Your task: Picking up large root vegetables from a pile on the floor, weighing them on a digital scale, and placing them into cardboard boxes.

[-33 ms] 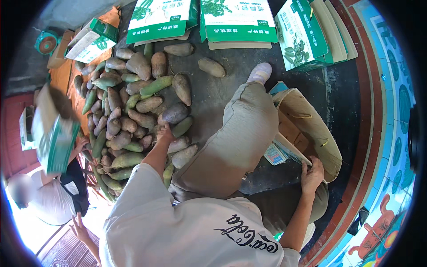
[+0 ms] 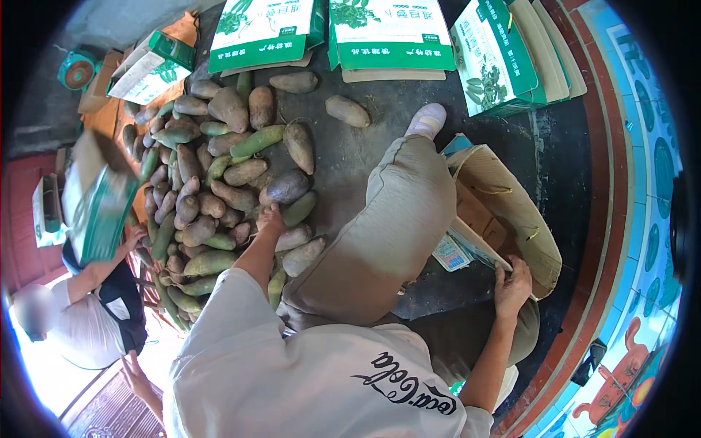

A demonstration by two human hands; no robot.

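Nothing has shifted from the frame before; both arms sit exactly where they were. The left hand point(image 2: 271, 217) reaches into the heap of brown and green tubers point(image 2: 212, 182) in the middle left of the frame, lying on one; whether its fingers are curled round it I cannot tell. The right hand point(image 2: 512, 286), at lower right, pinches the rim of a tan paper sack point(image 2: 511, 212) that lies open on the dark floor point(image 2: 350, 157) beside the person's bent knee. Green-and-white cartons point(image 2: 391, 33) line the upper edge. At far left another person point(image 2: 80, 321) holds up a carton point(image 2: 98, 201).
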